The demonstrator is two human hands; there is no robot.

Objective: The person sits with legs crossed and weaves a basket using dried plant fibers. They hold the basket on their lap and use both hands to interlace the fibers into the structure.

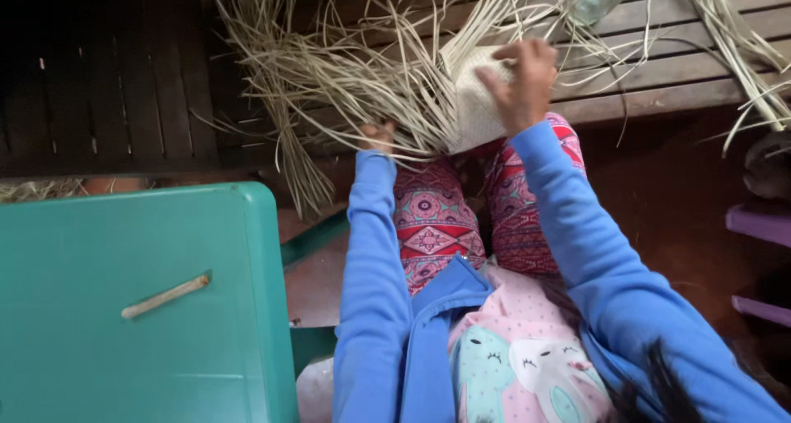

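Head view: the pale, partly woven straw mat piece [474,102] sits upper centre of the frame, above the patterned knees. The right hand [523,81] pinches its upper edge, grip closed on the weave. The left hand [377,135] is buried among the loose dry straw strands [329,77]; its grip cannot be told. Judged light, pliant and brittle at the ends; best held by the woven panel.

Blue zip jacket [428,341] — long sleeves, open at front. Beneath: pink top [527,357] with pale cartoon animals. Patterned pink-red trousers [432,225] — geometric motifs, at 12 o'clock.
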